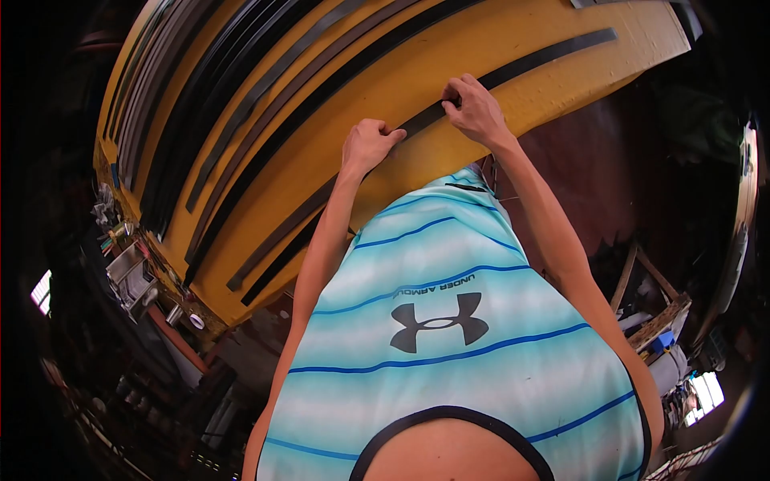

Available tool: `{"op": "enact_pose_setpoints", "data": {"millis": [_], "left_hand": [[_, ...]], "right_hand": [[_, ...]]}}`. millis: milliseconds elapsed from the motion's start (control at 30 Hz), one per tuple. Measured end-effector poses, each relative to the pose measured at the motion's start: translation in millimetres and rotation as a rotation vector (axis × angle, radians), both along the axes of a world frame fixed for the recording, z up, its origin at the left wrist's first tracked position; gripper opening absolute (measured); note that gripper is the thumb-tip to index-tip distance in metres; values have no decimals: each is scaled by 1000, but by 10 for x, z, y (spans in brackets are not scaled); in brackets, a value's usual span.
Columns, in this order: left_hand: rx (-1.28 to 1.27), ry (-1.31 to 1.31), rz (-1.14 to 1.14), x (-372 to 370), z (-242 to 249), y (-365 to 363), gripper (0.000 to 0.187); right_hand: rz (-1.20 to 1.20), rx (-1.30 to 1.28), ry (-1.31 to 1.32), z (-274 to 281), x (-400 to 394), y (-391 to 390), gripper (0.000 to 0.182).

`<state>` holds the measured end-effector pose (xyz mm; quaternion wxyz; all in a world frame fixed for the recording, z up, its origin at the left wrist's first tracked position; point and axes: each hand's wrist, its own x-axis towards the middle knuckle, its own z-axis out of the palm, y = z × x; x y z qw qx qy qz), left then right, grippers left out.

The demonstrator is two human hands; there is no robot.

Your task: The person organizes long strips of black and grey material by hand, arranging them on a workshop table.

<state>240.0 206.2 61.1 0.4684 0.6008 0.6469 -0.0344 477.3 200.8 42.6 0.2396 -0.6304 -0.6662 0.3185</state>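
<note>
A long dark strap (423, 119), flat like a belt blank, lies along the near side of the yellow tabletop (553, 96). My left hand (370, 146) is closed, its thumb and forefinger pinched on the strap. A short way to the right, my right hand (475, 111) has its fingers curled in and pinches the same strap at its edge. Between the two hands a stretch of strap shows. Its right part runs on past my right hand toward the table's far right. My left hand and forearm hide where it continues on the left.
Several black, brown and grey straps (265, 104) lie side by side across the tabletop. At the left table edge is a cluttered rack (132, 272) with a white roll (196, 321). A wooden frame (654, 317) stands at the lower right. My striped shirt (449, 240) touches the near edge.
</note>
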Motion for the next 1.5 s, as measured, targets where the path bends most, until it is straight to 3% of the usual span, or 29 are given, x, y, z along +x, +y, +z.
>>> {"op": "enact_pose_setpoints", "data": {"millis": [667,1300,1500], "left_hand": [[-39,-1,25,-21,-42,-7,38],[37,22,4,-14,-126,-114,35],[-74,-31,47,-6,-40,-85,36]], "right_hand": [[39,74,-79,-46,-15,-8,41],[45,57,-121,46,-48,-45,42],[36,-31,-86,127,-50,-17,41]]}}
